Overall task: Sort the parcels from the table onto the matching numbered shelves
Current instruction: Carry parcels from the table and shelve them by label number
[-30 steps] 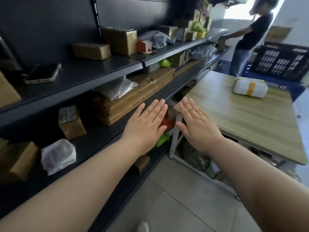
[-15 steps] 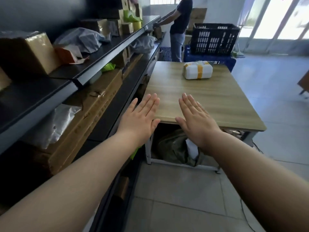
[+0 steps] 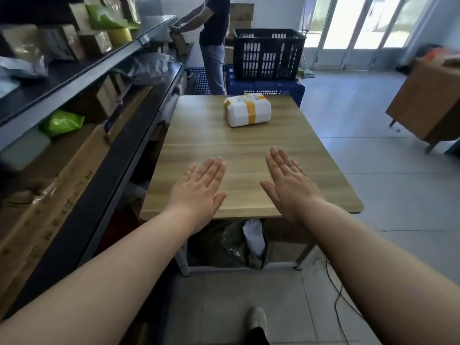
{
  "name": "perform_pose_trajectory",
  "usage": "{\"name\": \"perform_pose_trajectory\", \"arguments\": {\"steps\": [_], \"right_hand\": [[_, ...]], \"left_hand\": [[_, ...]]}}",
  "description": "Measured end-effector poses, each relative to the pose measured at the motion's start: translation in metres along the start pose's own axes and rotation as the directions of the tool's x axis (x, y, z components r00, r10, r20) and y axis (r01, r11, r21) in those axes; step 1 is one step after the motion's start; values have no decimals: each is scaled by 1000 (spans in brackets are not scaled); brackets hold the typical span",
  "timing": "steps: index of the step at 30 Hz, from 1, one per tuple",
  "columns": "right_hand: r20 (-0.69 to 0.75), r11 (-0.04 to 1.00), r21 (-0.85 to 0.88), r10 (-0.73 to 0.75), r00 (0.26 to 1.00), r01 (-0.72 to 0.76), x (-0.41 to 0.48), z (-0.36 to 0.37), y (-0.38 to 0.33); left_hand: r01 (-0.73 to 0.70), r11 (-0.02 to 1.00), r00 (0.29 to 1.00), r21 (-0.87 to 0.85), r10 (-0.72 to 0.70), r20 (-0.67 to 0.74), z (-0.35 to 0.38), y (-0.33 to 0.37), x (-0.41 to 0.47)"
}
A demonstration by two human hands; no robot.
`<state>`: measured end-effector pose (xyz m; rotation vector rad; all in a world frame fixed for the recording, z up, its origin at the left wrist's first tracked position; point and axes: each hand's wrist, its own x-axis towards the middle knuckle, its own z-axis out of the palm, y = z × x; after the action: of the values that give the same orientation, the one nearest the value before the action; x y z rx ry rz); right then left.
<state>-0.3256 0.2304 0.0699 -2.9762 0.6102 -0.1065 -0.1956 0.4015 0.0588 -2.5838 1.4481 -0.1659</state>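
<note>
One white parcel (image 3: 247, 110) bound with yellow tape lies at the far end of the wooden table (image 3: 204, 145). My left hand (image 3: 199, 190) and my right hand (image 3: 286, 185) hover flat over the table's near end, fingers straight, holding nothing. Both are well short of the parcel. Dark shelves (image 3: 87, 78) run along the left, loaded with several boxes and bags.
Another person (image 3: 211, 33) stands at the far end of the shelves. A black crate (image 3: 268, 54) sits on blue crates behind the table. A wooden cabinet (image 3: 428, 100) stands at right. Bags lie under the table. A cable trails on the tiled floor.
The view has swung from the shelves to the table. Both hands now hang over the tabletop, spread a little wider apart, still empty.
</note>
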Motion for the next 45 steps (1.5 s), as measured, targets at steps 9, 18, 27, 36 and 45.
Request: {"name": "perform_pose_trajectory", "arguments": {"steps": [9, 18, 27, 36, 45], "right_hand": [[64, 1000, -9, -9, 998, 9, 143, -3, 101], [197, 1000, 5, 6, 980, -7, 214, 45, 129], [229, 997, -26, 70, 971, -66, 325, 60, 120], [196, 985, -36, 175, 965, -171, 470, 82, 115], [221, 984, -37, 180, 959, -176, 583, 121, 136]], "left_hand": [[111, 993, 993, -40, -109, 46, -3, -4, 144], [152, 981, 977, -116, -132, 167, 35, -23, 210], [166, 957, 978, -239, -129, 163, 79, -89, 285], [137, 938, 971, -318, -64, 229, 147, -151, 364], [246, 891, 929, -382, -104, 354, 205, -163, 376]]}}
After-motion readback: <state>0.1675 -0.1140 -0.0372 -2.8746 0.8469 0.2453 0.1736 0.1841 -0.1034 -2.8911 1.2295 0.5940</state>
